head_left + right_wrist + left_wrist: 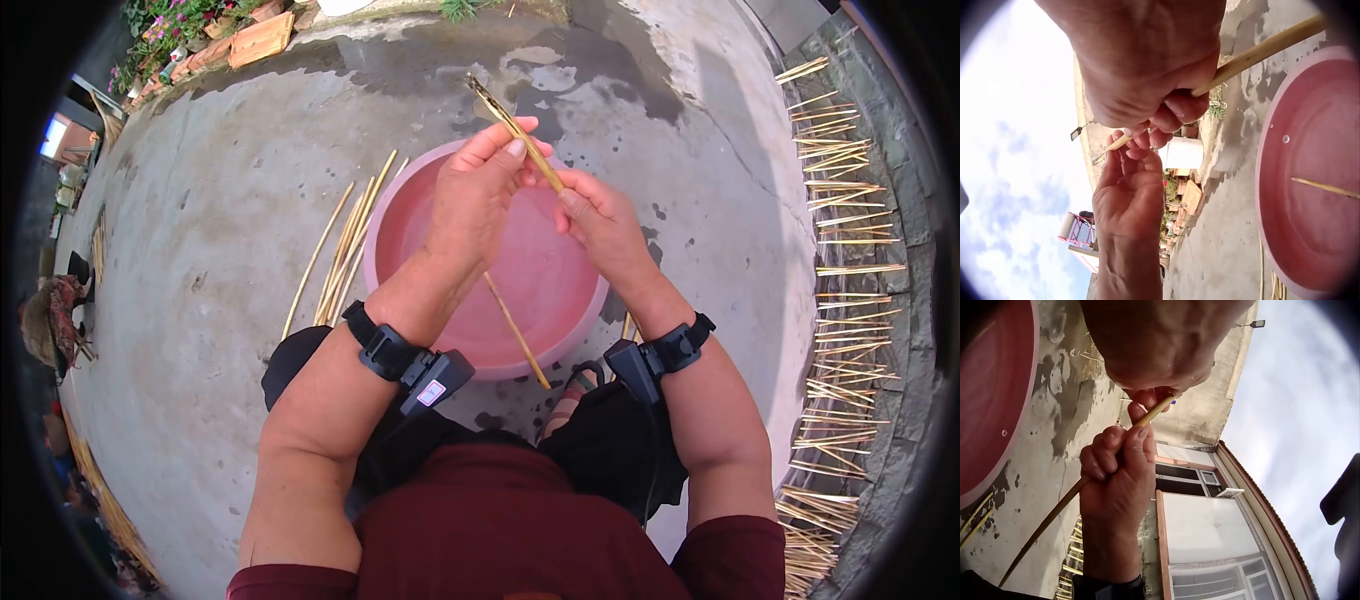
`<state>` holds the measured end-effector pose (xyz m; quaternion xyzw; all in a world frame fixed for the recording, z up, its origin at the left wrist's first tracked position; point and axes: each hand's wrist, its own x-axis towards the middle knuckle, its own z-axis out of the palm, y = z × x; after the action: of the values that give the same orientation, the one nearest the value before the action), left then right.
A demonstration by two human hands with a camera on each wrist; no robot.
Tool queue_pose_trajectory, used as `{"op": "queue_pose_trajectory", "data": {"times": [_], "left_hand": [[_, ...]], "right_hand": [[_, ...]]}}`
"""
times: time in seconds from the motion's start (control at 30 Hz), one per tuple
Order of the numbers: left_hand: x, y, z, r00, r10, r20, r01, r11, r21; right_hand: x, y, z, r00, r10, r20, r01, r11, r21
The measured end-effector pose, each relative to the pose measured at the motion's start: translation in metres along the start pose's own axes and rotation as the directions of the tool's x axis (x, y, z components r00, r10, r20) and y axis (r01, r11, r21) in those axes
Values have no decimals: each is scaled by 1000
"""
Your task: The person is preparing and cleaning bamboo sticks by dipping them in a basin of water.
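Note:
Both hands hold one long straw-coloured stalk (pixel 545 165) above a pink basin (pixel 375 235), its dark, frayed-looking tip pointing up and away. My left hand (pixel 480 195) pinches it below that tip, thumb on top and fingers behind. Close beside it, my right hand (pixel 598 215) grips the stalk lower down, fingers curled round it in the left wrist view. From that fist the lower part (pixel 1047 519) runs on, slightly bent; the right forearm hides most of it in the head view. A thinner stick (pixel 515 330) slants across the basin's near rim.
Several loose stalks (pixel 345 250) lie on the concrete left of the basin. Along the right edge runs a long row of short stalk bundles (pixel 840 340) by grey paving. Bricks and flower pots (pixel 262 40) stand at the far left. A sandalled foot (pixel 580 385) is near the basin.

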<state>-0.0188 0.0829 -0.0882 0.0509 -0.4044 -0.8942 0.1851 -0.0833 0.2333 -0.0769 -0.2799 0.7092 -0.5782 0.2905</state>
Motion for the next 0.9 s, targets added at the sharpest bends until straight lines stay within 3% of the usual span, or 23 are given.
{"op": "queue_pose_trajectory", "data": {"times": [0.1, 0.4, 0.9], "left_hand": [[1, -2, 2, 1000, 20, -6, -20, 1000, 2], [2, 9, 4, 997, 41, -61, -34, 993, 114], [-3, 13, 4, 999, 15, -46, -9, 993, 121]], "right_hand": [[-2, -1, 1, 1000, -12, -24, 12, 1000, 19], [-6, -3, 16, 983, -125, -135, 104, 982, -155], [-6, 0, 18, 977, -157, -142, 131, 975, -177]]}}
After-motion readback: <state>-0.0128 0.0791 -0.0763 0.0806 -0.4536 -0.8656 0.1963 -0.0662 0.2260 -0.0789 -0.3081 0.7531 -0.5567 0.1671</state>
